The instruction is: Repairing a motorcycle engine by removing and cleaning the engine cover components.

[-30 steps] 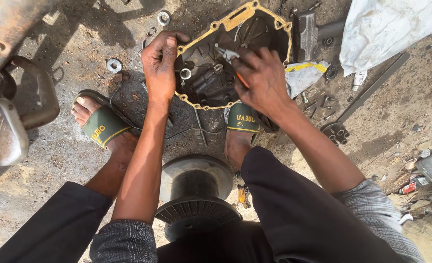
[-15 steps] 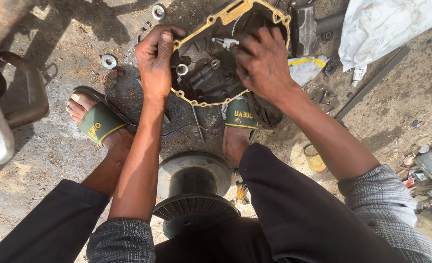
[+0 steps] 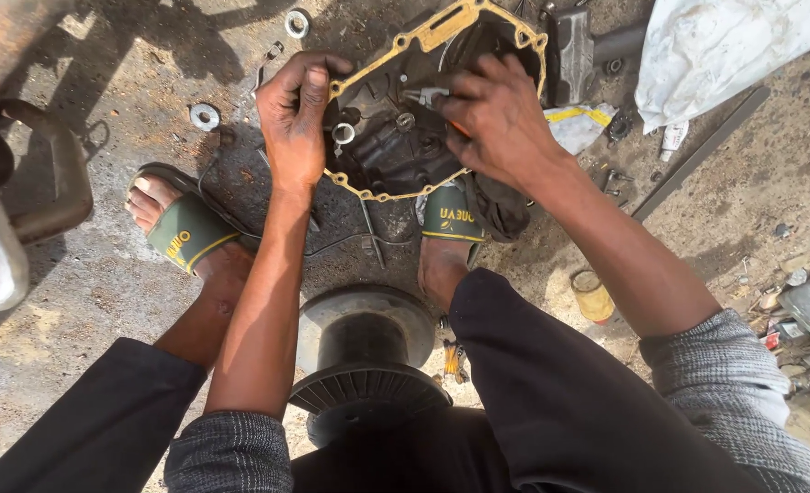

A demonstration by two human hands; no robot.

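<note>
1. Upper centre of the frame, a dark metal engine cover (image 3: pixel 396 151) lay on the oily ground, with a yellow-tan gasket (image 3: pixel 441 23) running around its rim
2. The left hand (image 3: pixel 297 119) was closed on the cover's left edge, fingers curled over the gasket and thumb pressed down the side
3. The right hand (image 3: pixel 501 119) rested over the right half of the cover, fingers bent around a small metal tool (image 3: pixel 426 96) whose tip pointed left into the cover's hollow; an orange bit of its handle showed under the palm
4. A small round opening ringed in pale metal (image 3: pixel 343 133) sat inside the cover, just beside the left hand's thumb
5. Below the cover, the right foot in a green sandal (image 3: pixel 451 217) touched its lower edge, while the left foot in a matching sandal (image 3: pixel 186 233) stood well apart at centre left
6. A flat washer (image 3: pixel 205 117) lay on the ground left of the left hand, and another ring (image 3: pixel 296 22) lay near the top edge
7. At lower centre, between the knees, stood a dark finned pulley-like part (image 3: pixel 366 365)
8. A white sack (image 3: pixel 725 46) filled the upper right corner, with a long dark bar (image 3: pixel 702 153) lying slantwise below it and a small yellow tin (image 3: pixel 593 295) near the right forearm
</note>
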